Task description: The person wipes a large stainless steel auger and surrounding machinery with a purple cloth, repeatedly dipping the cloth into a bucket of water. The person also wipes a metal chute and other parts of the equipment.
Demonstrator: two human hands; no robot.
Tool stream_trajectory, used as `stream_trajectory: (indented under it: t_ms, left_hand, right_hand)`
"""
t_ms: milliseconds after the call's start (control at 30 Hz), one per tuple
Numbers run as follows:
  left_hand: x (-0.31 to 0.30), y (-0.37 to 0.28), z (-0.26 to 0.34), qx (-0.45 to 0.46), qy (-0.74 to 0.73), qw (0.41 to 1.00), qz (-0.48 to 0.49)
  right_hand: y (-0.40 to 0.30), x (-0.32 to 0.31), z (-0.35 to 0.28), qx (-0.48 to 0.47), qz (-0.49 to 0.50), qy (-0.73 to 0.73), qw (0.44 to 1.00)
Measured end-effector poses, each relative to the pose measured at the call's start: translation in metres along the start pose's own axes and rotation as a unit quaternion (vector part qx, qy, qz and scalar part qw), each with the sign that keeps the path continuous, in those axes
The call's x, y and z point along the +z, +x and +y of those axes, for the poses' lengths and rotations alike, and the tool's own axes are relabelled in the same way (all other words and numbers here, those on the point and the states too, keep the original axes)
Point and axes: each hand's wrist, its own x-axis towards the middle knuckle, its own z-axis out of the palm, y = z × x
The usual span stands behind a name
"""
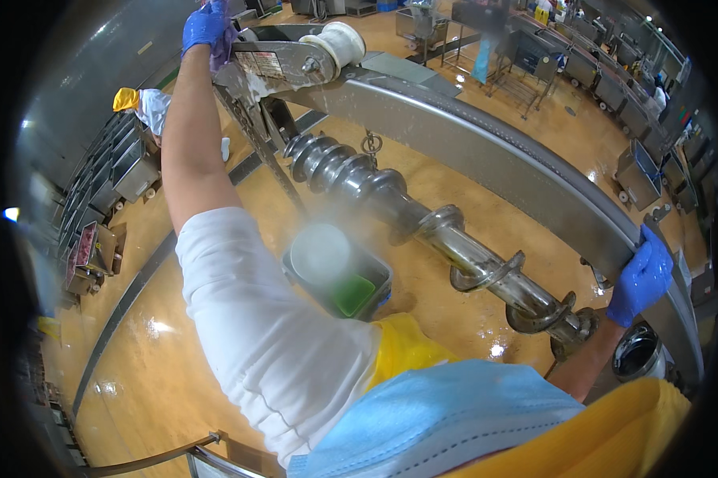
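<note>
My left hand (206, 27), in a blue glove, is raised at the top left, closed on a wet purple cloth (221, 51) against the end of a steel arm. Near it a white roller (338, 45) is bolted into the arm's bracket. My right hand (642, 278), also in a blue glove, rests around the edge of the long steel beam (484, 143) at the right. Between the hands, below the beam, a large steel auger screw (394, 200) lies slantwise, a short chain (371, 144) at its upper part. Soapy foam runs down the bracket.
Below the auger, a grey tub (385, 275) on the wet floor holds a white round container (320, 254) and a green item (354, 294). A co-worker (150, 107) bends beside steel carts (135, 170) at left. A metal rail (156, 457) crosses the lower left. More carts stand at right.
</note>
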Motion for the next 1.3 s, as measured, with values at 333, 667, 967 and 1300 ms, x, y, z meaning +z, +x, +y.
stream_trajectory:
  t_ms: [333,667,967,1300]
  left_hand:
    - [0.027,0.021,0.006,-0.140,0.055,0.970,-0.191]
    - [0.013,0.030,0.023,-0.127,0.049,0.942,-0.308]
    - [0.012,0.018,-0.003,-0.255,-0.185,0.909,-0.275]
    - [0.056,0.025,-0.044,-0.115,-0.033,0.993,-0.017]
  right_hand:
    - [-0.005,0.007,0.019,-0.010,-0.041,-0.005,0.999]
    - [-0.028,0.017,0.042,0.111,-0.062,0.136,0.982]
    - [-0.020,0.021,0.038,0.083,-0.066,0.063,0.992]
    - [-0.020,0.019,0.054,0.022,-0.068,0.069,0.995]
